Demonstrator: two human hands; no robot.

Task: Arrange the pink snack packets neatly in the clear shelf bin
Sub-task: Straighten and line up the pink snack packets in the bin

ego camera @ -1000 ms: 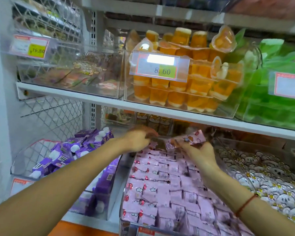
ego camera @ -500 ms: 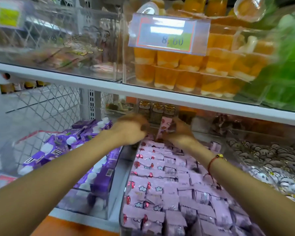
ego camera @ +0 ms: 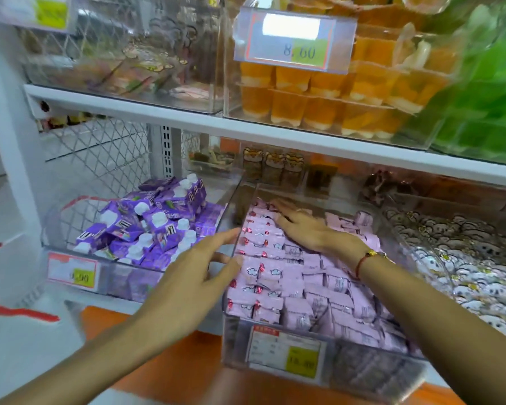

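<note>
Pink snack packets [ego camera: 310, 276] below "8.60" tag [ego camera: 294, 42]

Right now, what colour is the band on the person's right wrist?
Red, with a small gold piece on the wrist band, seen in the head view.

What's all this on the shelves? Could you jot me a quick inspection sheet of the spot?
Surface: white shelf above, clear bins below.
Job's things: pink snack packets fill the clear shelf bin in rows.
Clutter: purple cartons left; orange jelly cups above.
Grips: left hand open at the bin's left wall; right hand flat on the packets.
Cables: nothing seen.
Surroundings: price tag, wire mesh.
</note>
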